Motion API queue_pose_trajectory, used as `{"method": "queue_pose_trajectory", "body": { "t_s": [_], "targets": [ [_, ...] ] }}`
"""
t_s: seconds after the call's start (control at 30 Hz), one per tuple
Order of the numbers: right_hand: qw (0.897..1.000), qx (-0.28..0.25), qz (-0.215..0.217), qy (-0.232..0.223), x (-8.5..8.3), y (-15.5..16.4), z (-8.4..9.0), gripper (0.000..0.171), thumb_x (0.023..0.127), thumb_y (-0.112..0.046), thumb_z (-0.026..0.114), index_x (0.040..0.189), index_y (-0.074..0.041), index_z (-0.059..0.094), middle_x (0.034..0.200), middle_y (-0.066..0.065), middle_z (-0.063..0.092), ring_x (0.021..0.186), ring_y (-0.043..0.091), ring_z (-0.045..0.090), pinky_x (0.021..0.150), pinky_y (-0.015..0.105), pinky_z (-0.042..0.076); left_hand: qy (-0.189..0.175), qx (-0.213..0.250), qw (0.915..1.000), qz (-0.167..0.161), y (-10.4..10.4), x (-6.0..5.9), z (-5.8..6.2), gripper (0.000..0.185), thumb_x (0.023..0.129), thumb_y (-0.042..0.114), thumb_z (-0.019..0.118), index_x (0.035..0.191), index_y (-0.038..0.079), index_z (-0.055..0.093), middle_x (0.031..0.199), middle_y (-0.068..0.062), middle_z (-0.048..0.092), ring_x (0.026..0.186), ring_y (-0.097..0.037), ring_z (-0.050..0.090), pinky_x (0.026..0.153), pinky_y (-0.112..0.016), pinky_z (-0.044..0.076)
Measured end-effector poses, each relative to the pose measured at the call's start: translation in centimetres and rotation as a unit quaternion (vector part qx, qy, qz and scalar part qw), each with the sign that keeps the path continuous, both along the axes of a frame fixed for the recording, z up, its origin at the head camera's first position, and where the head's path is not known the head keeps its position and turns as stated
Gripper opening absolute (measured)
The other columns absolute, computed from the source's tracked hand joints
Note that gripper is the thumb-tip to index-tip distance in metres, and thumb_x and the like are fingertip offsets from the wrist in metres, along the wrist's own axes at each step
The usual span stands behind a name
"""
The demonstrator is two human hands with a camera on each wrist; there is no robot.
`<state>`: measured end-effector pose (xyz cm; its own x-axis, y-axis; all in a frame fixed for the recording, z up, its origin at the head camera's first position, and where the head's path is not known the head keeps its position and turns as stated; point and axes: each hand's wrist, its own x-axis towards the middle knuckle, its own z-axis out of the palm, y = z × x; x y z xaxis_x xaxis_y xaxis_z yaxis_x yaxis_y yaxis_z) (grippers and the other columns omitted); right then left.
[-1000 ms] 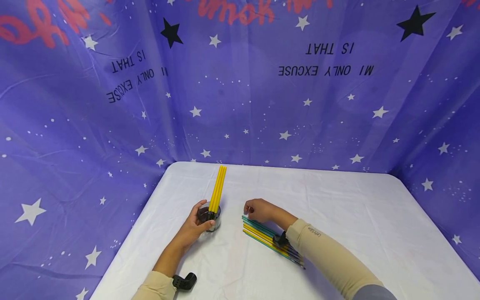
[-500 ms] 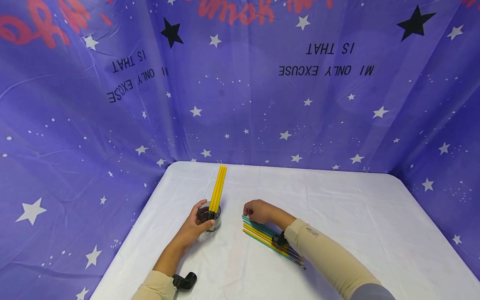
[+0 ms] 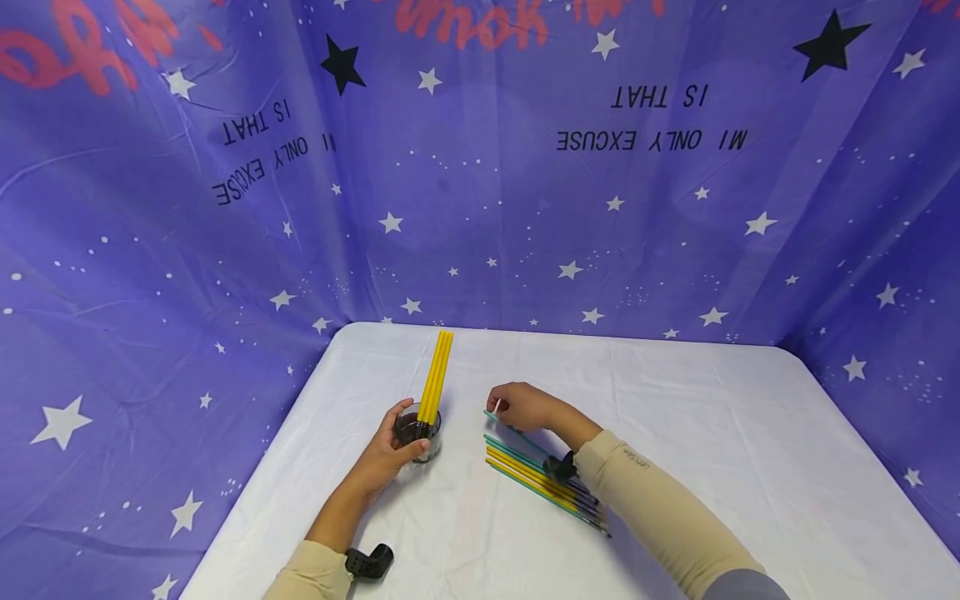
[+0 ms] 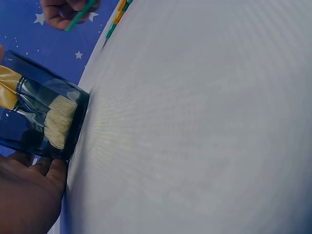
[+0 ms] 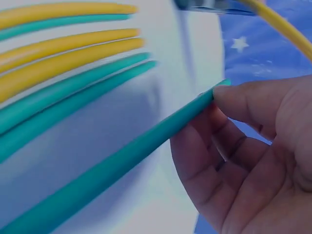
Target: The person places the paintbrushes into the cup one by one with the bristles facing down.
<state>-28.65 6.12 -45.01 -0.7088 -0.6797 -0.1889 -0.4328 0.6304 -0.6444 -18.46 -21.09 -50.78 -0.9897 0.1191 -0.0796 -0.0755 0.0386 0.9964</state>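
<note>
My left hand (image 3: 378,461) holds a clear glass (image 3: 407,426) at the table's left side, thumb and fingers around it. Several yellow-handled paintbrushes (image 3: 436,379) stand in it, bristles (image 4: 60,122) down near the glass bottom, handles leaning up and away. To the right, my right hand (image 3: 527,407) pinches a green-handled paintbrush (image 5: 117,163) near its handle end between thumb and fingers. That handle is lifted off beside the row. The brush's far end is hidden behind my wrist in the head view.
Right of the glass, green-handled brushes (image 3: 517,452) and yellow-handled brushes (image 3: 525,472) lie side by side on the white tabletop (image 3: 675,400), partly under my right forearm. A purple star-printed curtain (image 3: 510,208) hangs around the table's back and sides.
My right hand has risen slightly away from the row, lifting one green-handled paintbrush apart from the others. The left hand and glass stay in place.
</note>
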Motion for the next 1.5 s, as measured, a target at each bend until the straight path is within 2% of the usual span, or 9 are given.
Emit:
{"method": "queue_pose_trajectory", "body": {
  "t_s": [0.2,0.37,0.5,0.6,0.77,0.97,1.3,1.4,1.5],
  "targets": [
    [0.999,-0.052,-0.005,0.016,-0.3,0.0,1.5,0.014,0.096,0.0,0.055,0.106,-0.006,0.064,0.088,0.002,0.061,0.064,0.015,0.056,0.058,0.029,0.05,0.005,0.004,1.0,-0.001,0.0,0.0,0.0,0.082,0.09,0.006,0.071,0.155,0.014,0.022,0.153,-0.019,0.034,0.138,-0.033,0.038,0.097,-0.025,0.041],
    [0.994,-0.105,-0.034,0.017,-0.1,-0.2,2.5,0.013,0.096,0.0,0.056,0.106,-0.006,0.062,0.089,0.003,0.059,0.069,0.022,0.059,0.06,0.03,0.053,0.007,0.007,0.9999,-0.005,-0.1,0.0,-0.1,0.082,0.09,0.006,0.071,0.155,0.015,0.022,0.154,-0.019,0.034,0.138,-0.033,0.038,0.097,-0.023,0.041],
    [0.984,-0.165,-0.069,0.011,0.2,-0.5,3.5,0.014,0.096,0.0,0.055,0.109,-0.004,0.061,0.092,0.006,0.059,0.076,0.022,0.06,0.063,0.034,0.055,0.005,0.003,1.0,-0.003,-0.1,0.0,-0.2,0.082,0.09,0.007,0.072,0.155,0.016,0.022,0.154,-0.018,0.034,0.138,-0.032,0.038,0.097,-0.024,0.041],
    [0.971,-0.213,-0.107,0.004,0.4,-0.8,4.2,0.014,0.097,-0.001,0.056,0.111,-0.004,0.06,0.094,0.007,0.06,0.08,0.02,0.06,0.066,0.037,0.056,0.001,0.0,1.0,-0.001,-0.1,0.1,-0.2,0.082,0.09,0.008,0.072,0.155,0.016,0.022,0.153,-0.019,0.034,0.137,-0.032,0.039,0.097,-0.025,0.041],
    [0.942,-0.29,-0.169,0.001,0.5,-1.2,4.9,0.018,0.096,0.0,0.056,0.114,-0.003,0.058,0.097,0.009,0.06,0.086,0.02,0.061,0.07,0.037,0.057,-0.001,0.003,1.0,0.003,0.0,0.1,-0.1,0.082,0.09,0.007,0.072,0.155,0.016,0.023,0.152,-0.021,0.035,0.137,-0.032,0.039,0.096,-0.024,0.042],
    [0.907,-0.371,-0.196,0.011,0.9,-1.6,5.9,0.02,0.098,0.0,0.055,0.118,0.0,0.056,0.101,0.011,0.058,0.088,0.022,0.06,0.072,0.037,0.056,-0.003,0.005,1.0,0.004,0.0,0.1,0.0,0.083,0.089,0.007,0.072,0.155,0.016,0.023,0.153,-0.02,0.035,0.136,-0.032,0.039,0.094,-0.022,0.042],
    [0.806,-0.548,-0.225,0.02,1.7,-3.1,7.5,0.022,0.096,0.007,0.055,0.117,0.001,0.052,0.101,0.013,0.054,0.087,0.015,0.06,0.071,0.03,0.057,-0.003,0.004,1.0,0.005,0.0,0.0,-0.1,0.083,0.089,0.007,0.072,0.155,0.018,0.023,0.153,-0.02,0.034,0.136,-0.032,0.04,0.096,-0.024,0.042],
    [0.788,-0.568,-0.235,0.023,1.9,-3.6,7.6,0.022,0.096,0.008,0.056,0.116,0.001,0.052,0.1,0.01,0.055,0.087,0.014,0.06,0.07,0.029,0.057,-0.005,0.007,0.9999,0.005,0.0,0.0,-0.1,0.083,0.089,0.007,0.073,0.155,0.018,0.023,0.152,-0.021,0.036,0.136,-0.032,0.04,0.095,-0.024,0.043],
    [0.778,-0.58,-0.24,0.021,2.0,-4.0,7.7,0.022,0.096,0.008,0.055,0.116,0.0,0.051,0.101,0.01,0.055,0.087,0.014,0.06,0.071,0.029,0.057,-0.004,0.011,0.9999,0.004,-0.1,0.0,-0.1,0.084,0.089,0.007,0.072,0.155,0.017,0.022,0.152,-0.021,0.035,0.136,-0.032,0.04,0.094,-0.022,0.043]
  ]
}}
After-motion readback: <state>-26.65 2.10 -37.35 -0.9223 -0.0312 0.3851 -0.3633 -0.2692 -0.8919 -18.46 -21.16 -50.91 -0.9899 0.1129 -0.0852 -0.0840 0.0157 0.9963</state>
